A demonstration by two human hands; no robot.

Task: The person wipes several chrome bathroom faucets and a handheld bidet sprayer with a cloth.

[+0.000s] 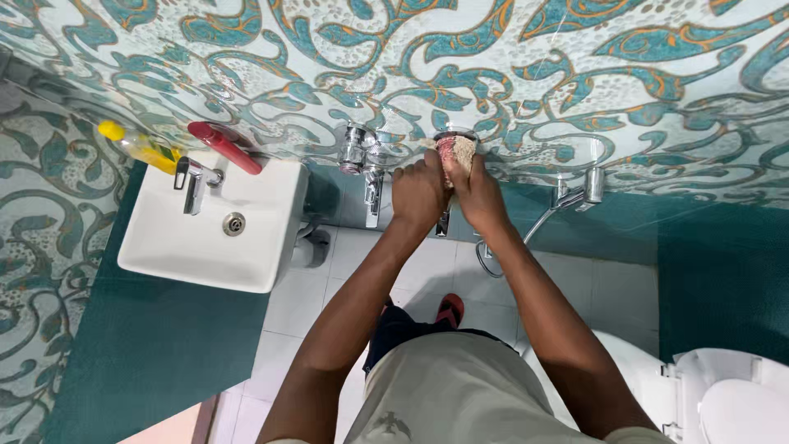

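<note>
- Our left hand (417,191) and right hand (477,193) meet at upper centre of the frame, both grips pressed together around a scrubbing pad (457,152), a beige mesh wad with a reddish core.
- The fingers of both hands wrap its lower part; only its upper end shows above the knuckles, so we cannot tell exactly how each thumb lies.
- The pad is pressed against a chrome wall fitting (454,134) just above it, on the patterned tiled wall (575,74).
- The pad's long axis runs up and down in the frame, its free end pointing to the fitting and the top edge, its held end toward our wrists.
- To do this well, in our judgement, we keep the pad flat on the metal, press evenly with both hands and work round the fitting rather than across it, with wrists straight so the pad does not slip out.
- Just left of our left hand, a chrome tap (362,160) juts from the same wall; the left knuckles are near it but apart.
- Right of our right hand, a second chrome valve (590,185) with a hose stands well apart.
- In the left part of the frame, a white washbasin (164,247) carries a yellow bottle (141,146) and a red bottle (225,146) lying along its back edge.
- A white toilet (740,403) shows at lower right, and a red sandal (449,310) on the floor between our arms.
</note>
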